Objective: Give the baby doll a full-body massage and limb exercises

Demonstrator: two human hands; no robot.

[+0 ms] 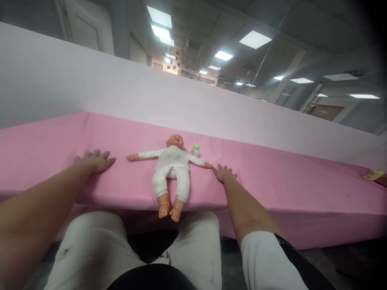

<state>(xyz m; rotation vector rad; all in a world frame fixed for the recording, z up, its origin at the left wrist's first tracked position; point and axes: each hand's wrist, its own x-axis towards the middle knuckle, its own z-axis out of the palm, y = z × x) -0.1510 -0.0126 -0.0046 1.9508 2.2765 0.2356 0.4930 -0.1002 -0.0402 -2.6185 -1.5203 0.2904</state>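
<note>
A baby doll in a white outfit lies on its back on the pink-covered table, arms spread wide and bare feet at the front edge. My left hand rests flat on the cover, fingers spread, a short way left of the doll's outstretched hand. On the other side, my right hand lies palm down with its fingers apart, its thumb side at or touching the doll's small hand. A small bottle with a green cap stands beside the doll's head, behind its arm.
Behind the table runs a low white partition, with a lit room and ceiling lamps beyond it. A wooden-looking item, cut off by the frame, lies at the far right end. My legs are under the table's front edge.
</note>
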